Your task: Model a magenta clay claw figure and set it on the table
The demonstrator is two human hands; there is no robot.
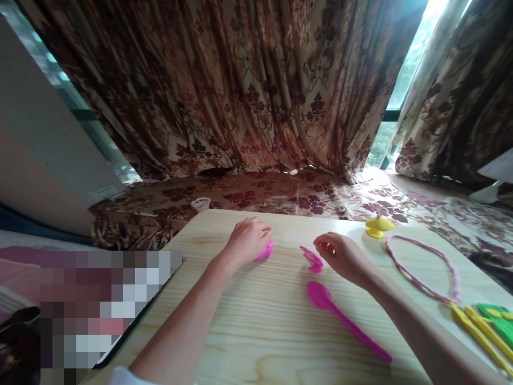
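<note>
A: Start at the far left.

B: A pixelated panel (132, 299) with a dark edge, beside the left forearm. Past the table's far edge, beyond the left hand (249, 239), a clear cup (201, 203) sits on the flowered cloth (264, 187).

A: What is the left hand doing?

B: Its fingers curve down over a pink lump (265, 251) on the table (248, 321). The back of the hand hides the contact, so I can't tell whether it grasps the lump or merely rests against it. Having it tucked under there would steady it, I'd say.

A: And between the hands?

B: Thin pink strips (312, 261), just beside the right fingertips and apart from the lump. They're probably there to be within easy reach.

A: Does the right hand (340, 254) have any?

B: No, nothing that I see. Its fingers are loosely bent, with gaps showing, so that grip is released.

A: The spoon (345, 318)?

B: On the wearer's side of the strips, its handle slanting back below the right hand. That leaves the space between the hands to the pink pieces.

A: Further right?

B: Beyond the right hand, a yellow toy (379, 226), then a pink loop (456, 286) lying flat, perhaps to keep its round shape. Past the right forearm, yellow sticks (473, 330) lie together near a green piece (499, 320).
</note>
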